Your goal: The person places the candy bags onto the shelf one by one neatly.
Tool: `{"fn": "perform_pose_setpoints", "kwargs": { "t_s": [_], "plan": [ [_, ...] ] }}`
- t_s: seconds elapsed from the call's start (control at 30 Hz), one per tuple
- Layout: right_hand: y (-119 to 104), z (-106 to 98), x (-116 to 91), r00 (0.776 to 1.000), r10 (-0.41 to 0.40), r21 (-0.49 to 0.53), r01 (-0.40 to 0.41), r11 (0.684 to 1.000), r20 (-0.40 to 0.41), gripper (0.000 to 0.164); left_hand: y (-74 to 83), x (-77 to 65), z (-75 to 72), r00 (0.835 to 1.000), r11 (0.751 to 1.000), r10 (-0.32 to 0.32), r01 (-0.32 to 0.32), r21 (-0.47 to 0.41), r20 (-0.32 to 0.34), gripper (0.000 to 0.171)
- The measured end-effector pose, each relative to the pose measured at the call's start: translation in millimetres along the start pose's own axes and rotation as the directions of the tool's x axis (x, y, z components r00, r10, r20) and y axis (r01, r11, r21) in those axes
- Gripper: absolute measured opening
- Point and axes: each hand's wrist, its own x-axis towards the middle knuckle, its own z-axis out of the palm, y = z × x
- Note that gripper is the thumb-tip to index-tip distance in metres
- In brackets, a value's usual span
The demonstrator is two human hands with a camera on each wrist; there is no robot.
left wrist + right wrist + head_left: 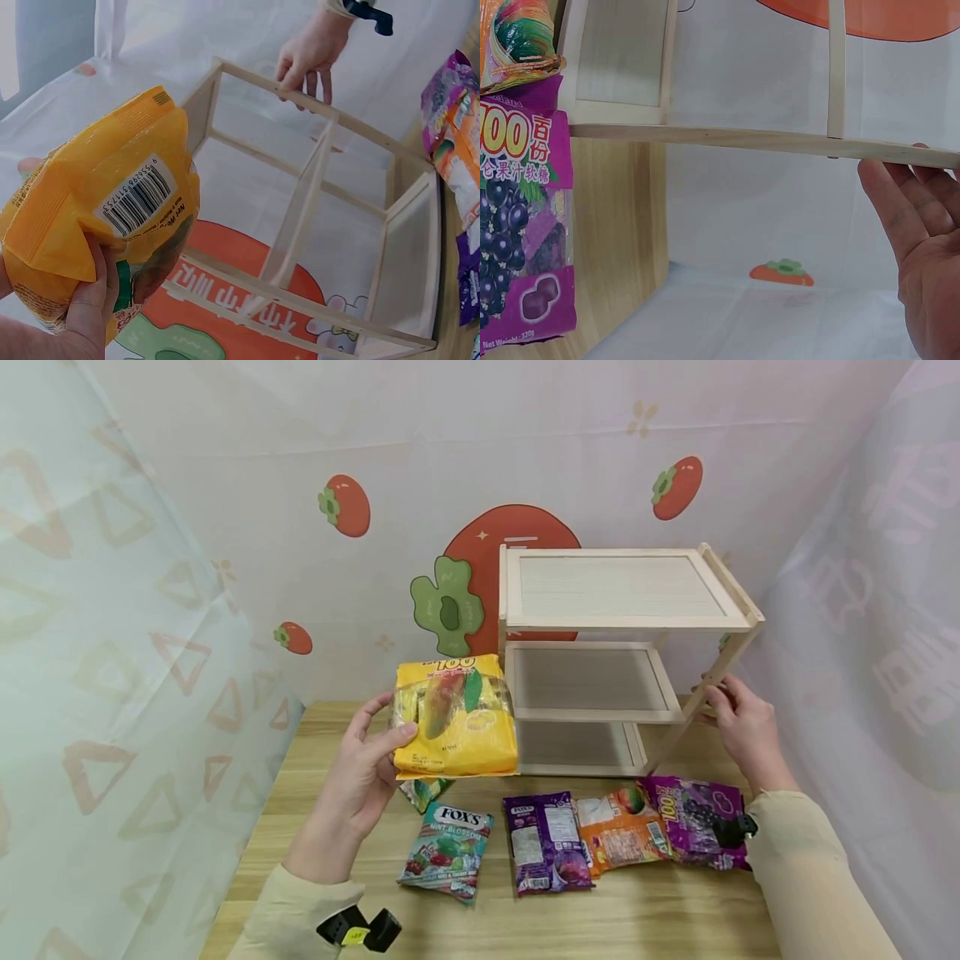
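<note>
My left hand [360,768] holds a yellow bag of mango candy [457,718] by its left side, thumb on the front. The bag is raised above the table, beside the left end of a three-tier wooden shelf [622,589]. A barcode and the bag's [142,187] sealed end show in the left wrist view. At the shelf's right side, my right hand [750,727] grips the slanting front post [780,140], thumb on the near side and fingers reaching behind. The shelf's middle and bottom boards have nothing on them.
Along the table [300,827] in front lie a teal Fox's bag [447,852], a purple Fox's bag [546,843], an orange bag [622,831] and a purple grape candy bag [697,818]. A green packet [423,793] is partly hidden under the left hand. Printed cloth walls surround the table.
</note>
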Motion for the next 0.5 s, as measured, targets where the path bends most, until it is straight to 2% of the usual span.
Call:
{"fn": "perform_pose_setpoints", "kwargs": {
  "t_s": [0.17,0.5],
  "plan": [
    [1,0,0,1.0,-0.004,-0.006,0.004,1.0,-0.003,0.043,9.2,-1.0,6.3,0.998,0.999,0.034,-0.033,-0.032,0.049,0.058],
    [1,0,1,1.0,-0.011,0.011,0.011,1.0,-0.002,0.042,22.6,-3.1,15.3,0.994,0.994,0.08,-0.074,-0.085,0.068,0.059]
  ]
}}
